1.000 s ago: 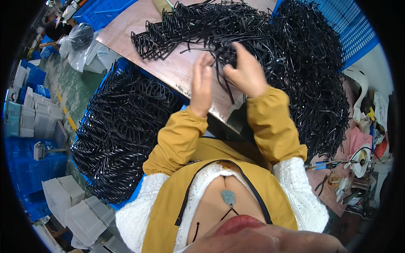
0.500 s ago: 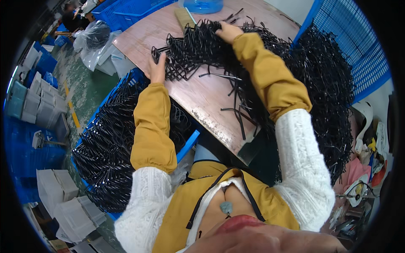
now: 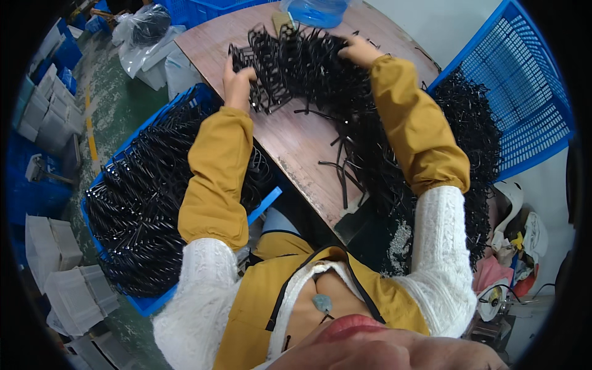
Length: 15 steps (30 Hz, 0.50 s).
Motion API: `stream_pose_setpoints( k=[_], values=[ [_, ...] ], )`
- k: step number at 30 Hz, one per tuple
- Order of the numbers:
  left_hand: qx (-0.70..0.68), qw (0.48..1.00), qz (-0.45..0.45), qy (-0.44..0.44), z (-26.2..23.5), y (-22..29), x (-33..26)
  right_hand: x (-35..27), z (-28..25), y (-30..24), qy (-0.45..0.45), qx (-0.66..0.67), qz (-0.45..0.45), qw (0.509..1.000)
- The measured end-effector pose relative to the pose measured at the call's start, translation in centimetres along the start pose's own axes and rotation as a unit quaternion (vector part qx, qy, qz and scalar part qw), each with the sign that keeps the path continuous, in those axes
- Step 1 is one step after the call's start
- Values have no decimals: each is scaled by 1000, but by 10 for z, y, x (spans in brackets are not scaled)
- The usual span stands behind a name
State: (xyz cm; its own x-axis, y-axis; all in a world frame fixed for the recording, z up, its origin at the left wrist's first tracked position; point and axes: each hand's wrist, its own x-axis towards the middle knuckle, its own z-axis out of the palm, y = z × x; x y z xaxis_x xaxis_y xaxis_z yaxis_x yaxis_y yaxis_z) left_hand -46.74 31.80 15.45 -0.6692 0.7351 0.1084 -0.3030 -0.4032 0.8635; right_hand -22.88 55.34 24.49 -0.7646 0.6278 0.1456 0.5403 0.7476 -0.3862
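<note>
A big tangled heap of black plastic strips [image 3: 308, 68] lies on the brown worktable [image 3: 296, 142]. My left hand [image 3: 237, 83] grips the heap's left edge, fingers closed on a bunch of strips. My right hand [image 3: 357, 49] presses into the heap's far right side, fingers dug into the strips. Both arms wear mustard sleeve covers over white knit sleeves and reach far forward. A few loose black strips [image 3: 339, 166] lie on the table nearer me.
A blue crate [image 3: 154, 203] packed with black strips stands at my left, below the table. A second blue crate [image 3: 512, 105] with more strips tilts at the right. A blue lidded container [image 3: 317, 9] is at the table's far edge. Grey boxes [image 3: 68, 283] are stacked on the floor.
Both arms have stretched out from near my body to the far heap. My left hand moved right onto the heap's edge, and the heap is bunched tighter between my hands.
</note>
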Motion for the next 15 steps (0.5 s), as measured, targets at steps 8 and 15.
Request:
stream_pose_setpoints(
  k=[8, 15],
  values=[
    [-64, 994, -3, -85, 53, 77, -9, -26, -146, -76, -6, -79, 161, 984],
    [-93, 993, 77, -21, -12, 123, -97, -111, -94, -157, 28, 270, 121, 955]
  ],
)
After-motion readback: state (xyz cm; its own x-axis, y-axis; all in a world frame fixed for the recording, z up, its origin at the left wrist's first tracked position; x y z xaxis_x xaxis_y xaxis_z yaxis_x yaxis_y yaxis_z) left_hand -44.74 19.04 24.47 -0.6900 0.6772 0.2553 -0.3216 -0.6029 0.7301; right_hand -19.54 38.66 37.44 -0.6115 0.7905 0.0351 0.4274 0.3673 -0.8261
